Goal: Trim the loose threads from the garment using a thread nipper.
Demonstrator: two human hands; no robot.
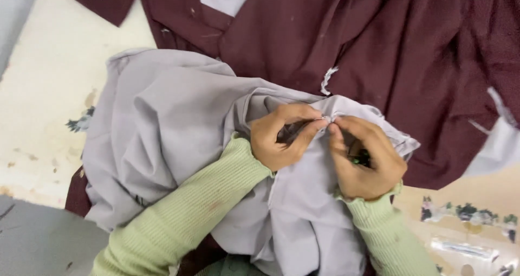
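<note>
Pinching a fold of the grey cloth (179,124) between left hand (281,138) and right hand (364,159), fingertips closed tight on its edge (over the maroon garment (379,43)). Keeping the pinch close and the fold taut, judging by the small dark tool (360,158) tucked in the right palm.

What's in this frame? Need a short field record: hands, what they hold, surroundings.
left hand: pinching the edge of the grey fabric
right hand: pinching the same edge beside the left, with a small dark object tucked in the palm; its kind cannot be told
sleeves: light green ribbed knit, both arms
maroon garment: spread beneath and behind the grey fabric
surface: cream, worn and stained
</note>
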